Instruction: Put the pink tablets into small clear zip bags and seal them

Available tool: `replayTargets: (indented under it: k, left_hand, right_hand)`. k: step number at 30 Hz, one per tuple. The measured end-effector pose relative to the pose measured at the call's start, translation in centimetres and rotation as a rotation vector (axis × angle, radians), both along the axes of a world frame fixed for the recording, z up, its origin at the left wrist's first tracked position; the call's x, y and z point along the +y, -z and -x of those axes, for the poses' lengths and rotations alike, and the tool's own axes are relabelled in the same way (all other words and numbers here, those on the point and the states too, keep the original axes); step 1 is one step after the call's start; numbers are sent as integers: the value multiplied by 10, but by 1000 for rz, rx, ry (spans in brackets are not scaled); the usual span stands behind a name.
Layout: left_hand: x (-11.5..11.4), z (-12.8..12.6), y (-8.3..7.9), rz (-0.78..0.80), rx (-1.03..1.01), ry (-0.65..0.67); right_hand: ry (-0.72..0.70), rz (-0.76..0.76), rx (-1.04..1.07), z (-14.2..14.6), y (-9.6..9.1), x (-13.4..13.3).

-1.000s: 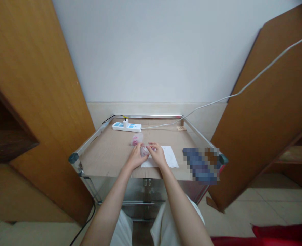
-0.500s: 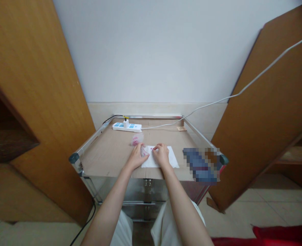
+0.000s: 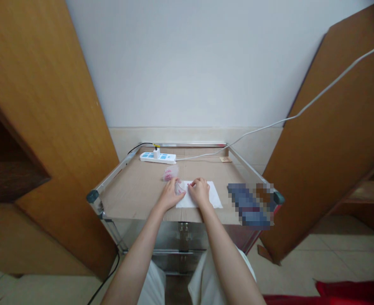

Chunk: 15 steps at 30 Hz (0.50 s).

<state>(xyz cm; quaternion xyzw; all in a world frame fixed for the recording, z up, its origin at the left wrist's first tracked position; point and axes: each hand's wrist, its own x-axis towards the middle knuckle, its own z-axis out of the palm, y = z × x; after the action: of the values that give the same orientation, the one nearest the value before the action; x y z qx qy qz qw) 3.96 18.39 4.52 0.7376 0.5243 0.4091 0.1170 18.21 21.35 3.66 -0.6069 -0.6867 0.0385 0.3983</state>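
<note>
My left hand [image 3: 169, 195] curves its thumb and fingers round a crumpled clear plastic bag [image 3: 180, 187] at the left side of a white sheet of paper [image 3: 215, 197]. Over the same sheet, my right hand [image 3: 200, 191] has thumb and fingertips pinched together. A tiny pinkish spot shows at those fingertips, too small to name. Just beyond my left hand lies another clear bag [image 3: 170, 172] with pink bits or print on it.
A white power strip [image 3: 158, 158] with a plug stands at the back left of the cardboard-covered table [image 3: 126, 190]. Its white cable [image 3: 259, 129] runs up to the right. A blurred bluish item [image 3: 248, 207] lies at the right. Metal rails [image 3: 247, 173] edge the tabletop; wooden furniture flanks both sides.
My right fingertips have shifted slightly left, toward the bag, and the pink dot seen beside them on the paper no longer shows apart from them. My left hand stays round the bag.
</note>
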Motion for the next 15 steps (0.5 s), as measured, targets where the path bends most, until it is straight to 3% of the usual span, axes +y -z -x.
replayTargets:
  k: [8,15]
  left_hand:
    - [1,0,3,-14,-6,4]
    - [0,0,1,1,4,13]
  right_hand:
    - [-257,-166,366,8,-12,-5]
    - [-391,-69,382,17,-12,-8]
